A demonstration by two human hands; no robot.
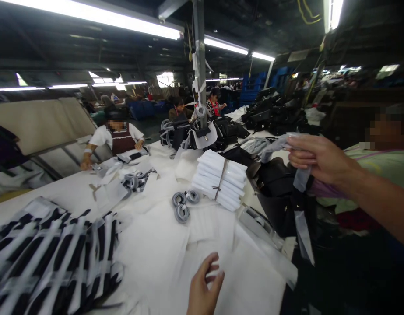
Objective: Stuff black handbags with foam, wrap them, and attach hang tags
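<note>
Gripping a grey strip (302,178) in the right hand (315,155), just above a black bag (273,197) at the right edge of the white table (149,251). Curling the left hand (204,284) loosely, released, over the table. Noting, farther on, 3 grey coils (179,199) near a tied white stack (206,175).

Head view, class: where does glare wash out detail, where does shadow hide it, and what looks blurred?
In the head view, the long ceiling tube glares white; the lower right of the head view sinks near-black; wrapped bundles at the head view's lower left look smeared.
</note>
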